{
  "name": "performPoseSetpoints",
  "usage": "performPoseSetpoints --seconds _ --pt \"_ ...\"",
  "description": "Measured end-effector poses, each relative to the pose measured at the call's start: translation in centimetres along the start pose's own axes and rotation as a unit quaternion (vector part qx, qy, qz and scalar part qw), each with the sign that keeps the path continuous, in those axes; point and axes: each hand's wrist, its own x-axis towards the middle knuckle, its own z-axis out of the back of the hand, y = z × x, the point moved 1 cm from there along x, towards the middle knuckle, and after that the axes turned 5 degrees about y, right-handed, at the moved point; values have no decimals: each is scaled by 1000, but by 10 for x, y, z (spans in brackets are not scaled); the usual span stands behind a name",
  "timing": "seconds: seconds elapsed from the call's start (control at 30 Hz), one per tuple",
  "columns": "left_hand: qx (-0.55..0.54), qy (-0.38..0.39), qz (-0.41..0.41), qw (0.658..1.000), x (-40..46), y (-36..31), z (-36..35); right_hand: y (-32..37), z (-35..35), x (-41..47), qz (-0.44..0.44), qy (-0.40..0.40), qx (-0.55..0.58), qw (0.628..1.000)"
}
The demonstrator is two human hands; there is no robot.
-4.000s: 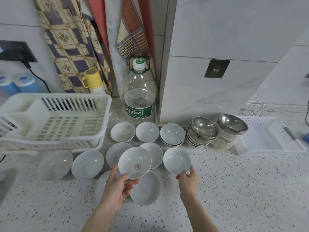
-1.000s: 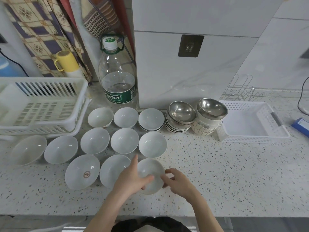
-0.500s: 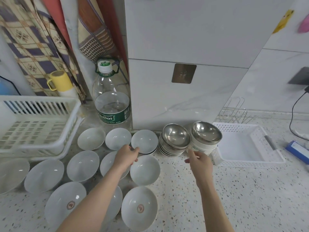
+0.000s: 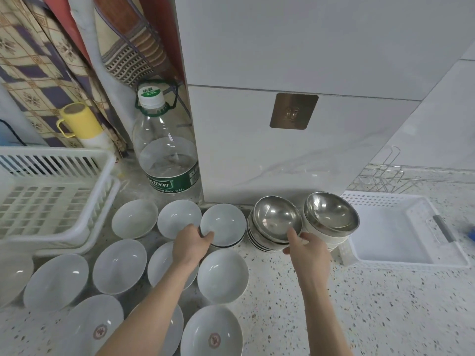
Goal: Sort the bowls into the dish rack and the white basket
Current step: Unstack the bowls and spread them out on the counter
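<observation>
So I've got the left hand (image 4: 191, 242) pinching the near rim of the far-row white bowl (image 4: 223, 224), mouth up, while the right hand (image 4: 307, 249) grips the steel bowl stack's (image 4: 275, 227) near edge, left of the white basket (image 4: 401, 260).

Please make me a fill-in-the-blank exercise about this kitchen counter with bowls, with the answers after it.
1. The left hand takes a small white ceramic bowl by its ____.
2. The right hand touches a stack of shiny ____ bowls.
3. The shallow white plastic basket holds ____ bowls.
4. The cap of the big clear water bottle is ____.

Answers: rim; steel; no; green
</observation>
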Motion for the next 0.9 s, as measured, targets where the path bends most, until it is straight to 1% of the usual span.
performPoseSetpoints --seconds 0.13,0.33,0.53,0.63,0.83,0.9 --pt "15 6 12 1000 1 -6 2 3 -4 2 4 7 -24 1000" --pt "12 -4 9 1000 -3 -9 4 4 -5 1 5 8 -10 1000" --pt "-2 -48 -22 999 -5 -14 8 7 -5 -2 20 1 11 1000" --pt "-10 -60 -41 997 -6 -17 12 9 -6 -4 45 -10 23 999" --pt "-38 -109 -78 990 -14 -19 21 15 -5 -12 89 -55 24 994" --pt "-60 -125 -87 987 -18 -17 26 17 -2 -16 108 -59 41 992"
